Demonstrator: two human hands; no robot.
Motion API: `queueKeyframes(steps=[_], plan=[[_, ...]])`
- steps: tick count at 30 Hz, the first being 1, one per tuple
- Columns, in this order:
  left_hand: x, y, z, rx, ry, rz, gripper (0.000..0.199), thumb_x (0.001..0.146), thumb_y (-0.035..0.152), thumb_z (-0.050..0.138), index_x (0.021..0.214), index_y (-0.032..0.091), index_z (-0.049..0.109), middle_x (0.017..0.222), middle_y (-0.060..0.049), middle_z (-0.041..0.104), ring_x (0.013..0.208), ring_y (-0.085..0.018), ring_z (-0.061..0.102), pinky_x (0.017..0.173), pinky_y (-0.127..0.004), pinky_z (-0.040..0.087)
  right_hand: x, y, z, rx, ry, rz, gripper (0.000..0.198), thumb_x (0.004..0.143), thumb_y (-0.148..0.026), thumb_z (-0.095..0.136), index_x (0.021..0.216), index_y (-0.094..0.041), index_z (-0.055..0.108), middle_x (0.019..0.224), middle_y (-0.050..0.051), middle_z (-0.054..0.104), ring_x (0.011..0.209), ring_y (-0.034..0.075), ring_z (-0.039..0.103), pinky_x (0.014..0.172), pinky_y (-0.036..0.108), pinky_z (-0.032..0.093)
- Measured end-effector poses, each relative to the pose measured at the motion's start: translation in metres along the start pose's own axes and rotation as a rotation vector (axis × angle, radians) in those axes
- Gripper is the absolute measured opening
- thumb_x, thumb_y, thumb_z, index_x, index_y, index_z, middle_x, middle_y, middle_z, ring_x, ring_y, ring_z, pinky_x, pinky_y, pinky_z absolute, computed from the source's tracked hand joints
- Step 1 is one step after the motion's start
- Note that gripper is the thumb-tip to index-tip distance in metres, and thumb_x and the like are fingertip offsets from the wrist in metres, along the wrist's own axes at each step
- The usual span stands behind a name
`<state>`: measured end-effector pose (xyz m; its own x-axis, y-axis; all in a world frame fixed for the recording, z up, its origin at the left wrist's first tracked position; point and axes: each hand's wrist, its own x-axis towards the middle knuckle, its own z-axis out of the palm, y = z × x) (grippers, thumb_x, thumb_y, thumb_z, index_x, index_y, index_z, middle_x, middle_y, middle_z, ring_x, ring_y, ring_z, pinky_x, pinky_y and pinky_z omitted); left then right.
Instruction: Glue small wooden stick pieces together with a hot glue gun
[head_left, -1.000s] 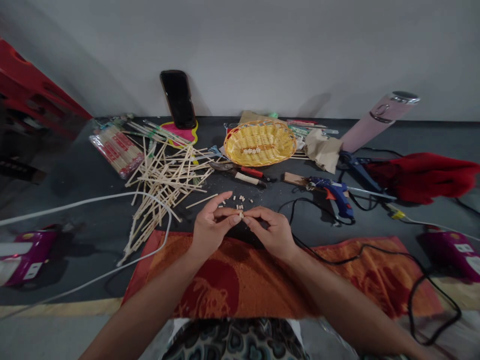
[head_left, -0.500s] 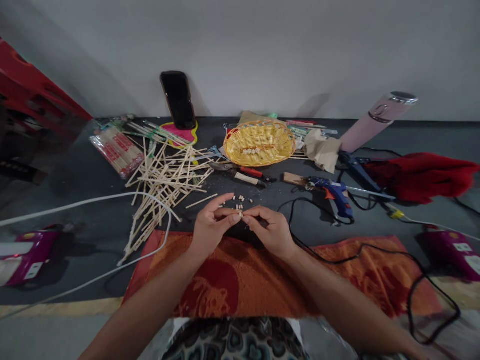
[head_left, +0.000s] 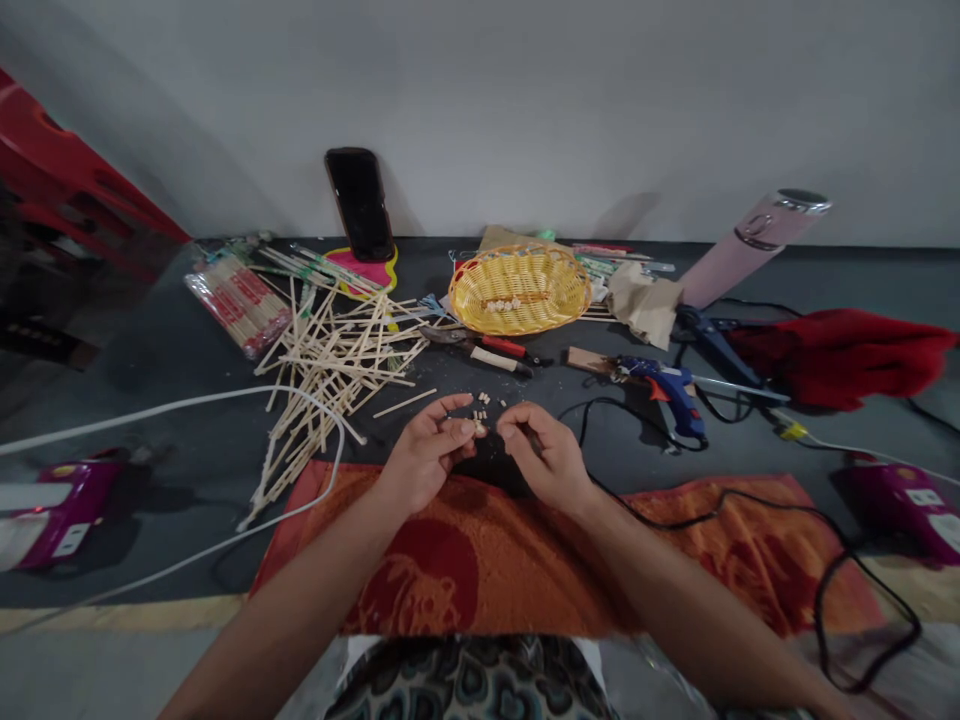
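My left hand (head_left: 424,452) pinches a small pale wooden piece (head_left: 479,428) between thumb and fingertips. Just to its right, apart from that piece, is my right hand (head_left: 551,455), thumb and forefinger pressed together; whatever may be in them is too small to make out. Several short cut wooden bits (head_left: 484,398) lie on the dark tabletop beyond my fingertips. A single wooden stick (head_left: 405,403) rests left of them. Farther back, a yellow woven basket (head_left: 480,275) contains a row of small pale flower-like pieces (head_left: 504,305).
Loose wooden sticks (head_left: 337,370) are heaped at left, near packaged sticks (head_left: 238,300). Behind my hands lie red-handled pliers (head_left: 502,346) and a pale-handled knife (head_left: 495,360). A blue glue gun (head_left: 675,395) trails a black cord at right. An orange towel (head_left: 540,570) lies under my forearms.
My right hand has moved slightly right, away from the small piece, opening a gap between the hands. The left hand keeps the piece and has shifted little.
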<state>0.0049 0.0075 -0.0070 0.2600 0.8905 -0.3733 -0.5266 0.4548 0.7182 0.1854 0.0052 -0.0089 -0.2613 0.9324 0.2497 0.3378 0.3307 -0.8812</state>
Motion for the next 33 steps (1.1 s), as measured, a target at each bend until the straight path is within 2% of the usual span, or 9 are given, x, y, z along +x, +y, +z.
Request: queueKeyframes(steps=[3,9,15,19,23,25,27,30,33], plan=[[0.0,0.0,-0.001,-0.004,-0.007,-0.018,0.044,0.071,0.017,0.074,0.111,0.017,0.056,0.079,-0.004,0.07,0.059,-0.006,0.059,0.063,-0.019,0.049,-0.001,-0.001,-0.002,0.048,-0.011,0.053,0.021,0.097,-0.028,0.038,0.083,-0.02,0.052,0.073,0.0,0.053,0.067,0.012,0.05,0.065,0.026,0.041],[0.001,0.0,-0.002,0.005,-0.007,-0.01,0.043,0.071,0.017,0.073,0.11,0.017,0.057,0.08,-0.004,0.069,0.06,-0.006,0.059,0.064,-0.02,0.051,0.001,-0.002,-0.002,0.149,-0.02,0.066,0.034,0.1,-0.03,0.03,0.07,-0.02,0.043,0.062,-0.003,0.046,0.057,0.011,0.045,0.06,0.026,0.038],[0.002,0.001,-0.004,-0.018,-0.016,0.006,0.042,0.071,0.016,0.074,0.109,0.016,0.058,0.081,-0.004,0.07,0.061,-0.006,0.059,0.064,-0.017,0.05,0.001,0.001,-0.003,0.11,-0.044,0.111,0.016,0.093,-0.029,0.049,0.084,-0.019,0.06,0.075,0.0,0.058,0.063,0.011,0.052,0.058,0.023,0.041],[0.003,0.003,-0.005,-0.042,-0.024,0.022,0.041,0.071,0.016,0.073,0.11,0.016,0.057,0.08,-0.004,0.07,0.06,-0.005,0.059,0.065,-0.017,0.05,0.002,0.006,0.001,0.101,0.006,0.09,0.006,0.087,-0.025,0.058,0.087,-0.02,0.061,0.082,0.001,0.063,0.075,0.013,0.058,0.069,0.025,0.046],[0.002,0.004,-0.005,-0.051,-0.027,0.027,0.042,0.071,0.015,0.073,0.11,0.016,0.057,0.08,-0.003,0.07,0.06,-0.005,0.059,0.065,-0.018,0.05,0.003,0.008,0.002,0.063,0.037,0.035,0.02,0.084,-0.024,0.062,0.103,-0.022,0.058,0.098,0.004,0.063,0.08,0.014,0.059,0.074,0.027,0.049],[0.002,0.005,-0.005,-0.049,-0.021,0.032,0.041,0.072,0.016,0.073,0.11,0.016,0.057,0.08,-0.003,0.069,0.06,-0.005,0.059,0.065,-0.019,0.05,0.003,0.007,-0.001,0.021,0.046,0.024,0.017,0.086,-0.026,0.059,0.102,-0.022,0.059,0.095,0.003,0.063,0.08,0.014,0.059,0.074,0.028,0.049],[0.002,0.007,-0.005,-0.05,-0.011,0.042,0.041,0.071,0.016,0.073,0.109,0.016,0.057,0.079,-0.003,0.069,0.059,-0.005,0.059,0.064,-0.019,0.05,0.003,0.006,-0.005,-0.019,0.047,0.04,0.011,0.09,-0.028,0.053,0.092,-0.021,0.061,0.082,0.002,0.063,0.075,0.014,0.059,0.071,0.026,0.048],[0.003,0.008,-0.005,-0.056,0.004,0.056,0.042,0.07,0.017,0.075,0.108,0.017,0.058,0.077,-0.001,0.068,0.058,-0.005,0.057,0.062,-0.019,0.049,0.004,0.006,-0.009,-0.041,0.061,0.069,0.021,0.094,-0.029,0.047,0.079,-0.019,0.059,0.066,-0.001,0.058,0.062,0.011,0.055,0.062,0.024,0.046],[0.003,0.008,-0.005,-0.038,-0.005,0.041,0.043,0.07,0.017,0.075,0.109,0.017,0.058,0.077,-0.002,0.068,0.059,-0.005,0.057,0.063,-0.018,0.049,0.005,0.007,-0.01,-0.006,0.117,0.006,0.013,0.093,-0.026,0.049,0.096,-0.02,0.06,0.081,0.002,0.062,0.072,0.013,0.058,0.068,0.026,0.049]])
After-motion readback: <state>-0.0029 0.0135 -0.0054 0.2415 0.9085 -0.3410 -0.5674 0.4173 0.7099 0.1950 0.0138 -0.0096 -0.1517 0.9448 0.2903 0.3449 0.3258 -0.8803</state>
